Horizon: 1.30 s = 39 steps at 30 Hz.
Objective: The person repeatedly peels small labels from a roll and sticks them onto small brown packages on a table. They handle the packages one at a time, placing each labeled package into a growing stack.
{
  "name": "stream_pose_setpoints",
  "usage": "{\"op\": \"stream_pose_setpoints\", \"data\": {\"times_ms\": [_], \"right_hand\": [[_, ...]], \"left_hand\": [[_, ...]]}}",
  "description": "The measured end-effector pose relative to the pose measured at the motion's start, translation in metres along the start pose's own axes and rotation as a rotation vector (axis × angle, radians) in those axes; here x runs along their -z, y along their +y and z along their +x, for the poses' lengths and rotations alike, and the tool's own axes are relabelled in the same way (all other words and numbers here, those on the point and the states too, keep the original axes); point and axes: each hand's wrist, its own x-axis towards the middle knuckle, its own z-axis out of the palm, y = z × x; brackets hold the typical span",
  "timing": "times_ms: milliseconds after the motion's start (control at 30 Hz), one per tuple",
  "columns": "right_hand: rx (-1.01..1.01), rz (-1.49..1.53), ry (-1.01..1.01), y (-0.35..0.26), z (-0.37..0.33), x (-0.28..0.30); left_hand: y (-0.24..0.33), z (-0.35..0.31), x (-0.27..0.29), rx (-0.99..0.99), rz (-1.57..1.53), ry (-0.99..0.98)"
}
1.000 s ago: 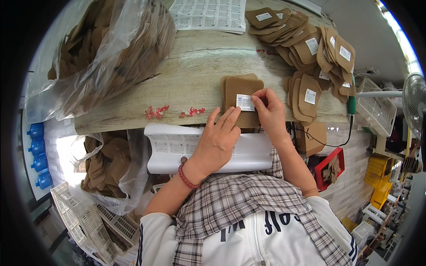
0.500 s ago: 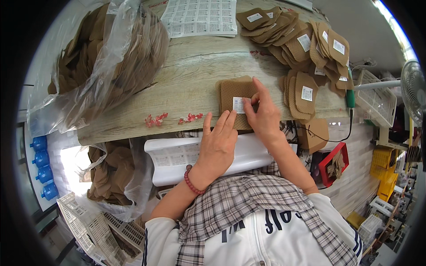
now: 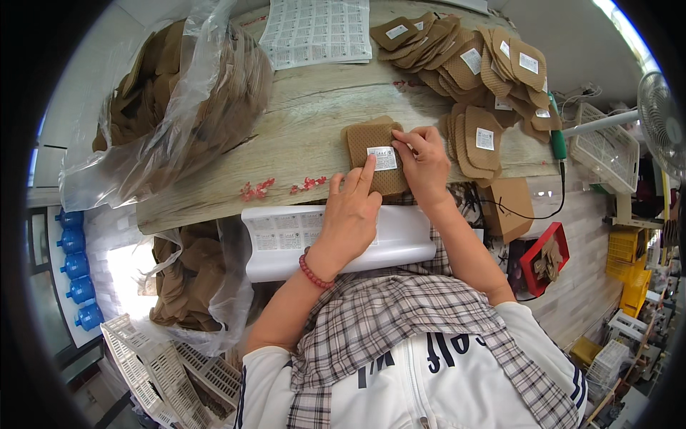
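A small stack of brown dimpled fabric pads lies at the table's front edge, with a white printed label on the top pad. My left hand reaches in from below, fingers apart, its index fingertip resting on the label's left end. At the pad's upper right edge, my right hand pinches it between thumb and index finger. Below the table edge, a curved white backing sheet with rows of labels lies across my lap, partly beneath my left wrist.
Labelled pads are heaped at the far right, and a smaller labelled pile sits right of my hand. A clear plastic bag of pads stands left. Label sheets lie at the back. A green-handled tool hangs at the right edge.
My right hand has gone from pressing the label with its thumb to pinching the pad's upper right edge. My left index finger has moved up onto the label.
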Motion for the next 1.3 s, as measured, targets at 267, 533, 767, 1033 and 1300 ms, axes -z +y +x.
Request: {"op": "stream_pose_setpoints", "data": {"times_ms": [267, 533, 767, 1033, 1300], "right_hand": [[0.164, 0.008, -0.024, 0.005, 0.015, 0.000], [0.173, 0.305, -0.044, -0.006, -0.012, 0.004], [-0.117, 0.472, -0.038, 0.003, 0.004, 0.008], [-0.166, -0.179, 0.243, 0.027, 0.045, 0.102], [0.282, -0.038, -0.283, -0.024, -0.064, 0.089]], "left_hand": [[0.002, 0.000, -0.006, -0.018, 0.100, 0.017], [0.008, 0.001, -0.007, -0.009, 0.093, 0.040], [0.010, -0.006, -0.014, 0.017, 0.034, 0.087], [0.015, -0.001, -0.011, 0.010, -0.037, 0.180], [0.026, -0.004, -0.028, 0.127, -0.314, 0.116]]}}
